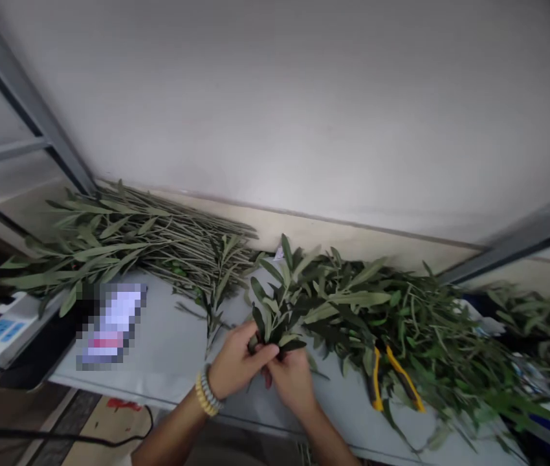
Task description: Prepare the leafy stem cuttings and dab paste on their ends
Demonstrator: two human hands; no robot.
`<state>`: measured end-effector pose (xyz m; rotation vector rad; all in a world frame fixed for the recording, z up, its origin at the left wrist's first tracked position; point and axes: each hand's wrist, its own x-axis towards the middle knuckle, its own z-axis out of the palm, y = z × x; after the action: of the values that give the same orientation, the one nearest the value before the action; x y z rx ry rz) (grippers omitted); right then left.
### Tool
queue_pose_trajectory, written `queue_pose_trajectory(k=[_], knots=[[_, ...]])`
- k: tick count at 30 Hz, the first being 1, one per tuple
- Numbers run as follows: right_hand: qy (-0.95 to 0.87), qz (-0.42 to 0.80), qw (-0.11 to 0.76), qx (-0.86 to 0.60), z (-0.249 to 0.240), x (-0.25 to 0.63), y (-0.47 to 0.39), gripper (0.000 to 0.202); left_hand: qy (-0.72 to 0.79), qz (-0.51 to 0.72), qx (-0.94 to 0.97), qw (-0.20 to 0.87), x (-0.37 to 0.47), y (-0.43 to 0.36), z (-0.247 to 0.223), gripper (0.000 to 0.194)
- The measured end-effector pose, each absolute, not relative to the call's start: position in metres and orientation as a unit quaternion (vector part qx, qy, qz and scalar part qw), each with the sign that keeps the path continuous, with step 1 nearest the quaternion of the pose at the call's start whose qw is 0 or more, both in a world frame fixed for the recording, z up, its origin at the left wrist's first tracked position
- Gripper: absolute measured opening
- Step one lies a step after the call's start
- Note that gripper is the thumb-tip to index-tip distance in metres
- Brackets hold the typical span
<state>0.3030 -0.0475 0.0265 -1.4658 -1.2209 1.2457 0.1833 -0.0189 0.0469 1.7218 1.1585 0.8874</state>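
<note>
A leafy green sprig (277,304) stands upright at the front middle of the table, its lower stems gripped between both hands. My left hand (239,359), with beaded bracelets (207,391) at the wrist, closes around the stems from the left. Pressed in from the right, my right hand (292,378) is closed on the same stems, and its fingertips are partly hidden. Leafy cuttings (367,304) lie just beyond and to the right of my hands. Pliers or cutters with yellow and black handles (396,382) rest among them, their jaws hidden by leaves.
Long-stemmed branches (173,236) are piled at the back left of the grey table (168,349). A pixelated phone-like object (114,323) lies at the left, near a white power strip (0,336). A pale wall (294,116) rises behind, with metal frame posts (46,110) at the sides.
</note>
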Motion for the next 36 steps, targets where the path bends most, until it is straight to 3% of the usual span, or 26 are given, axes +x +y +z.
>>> queue_pose_trajectory(k=[6,12,24,36], knots=[[-0.474,0.464,0.414,-0.623,0.028,0.332,-0.058,0.040,0.422,0.401,0.626,0.519,0.213,-0.022,0.038,0.026],[-0.456,0.562,0.411,-0.555,0.016,0.329,-0.074,0.044,0.429,0.422,0.494,0.627,0.200,-0.035,0.031,0.036],[-0.458,0.547,0.386,-0.585,0.011,0.352,-0.094,0.045,0.471,0.420,0.548,0.550,0.169,-0.024,0.031,0.039],[-0.513,0.602,0.309,-0.528,-0.002,0.328,-0.077,0.032,0.681,0.436,0.431,0.400,0.070,-0.101,0.048,0.047]])
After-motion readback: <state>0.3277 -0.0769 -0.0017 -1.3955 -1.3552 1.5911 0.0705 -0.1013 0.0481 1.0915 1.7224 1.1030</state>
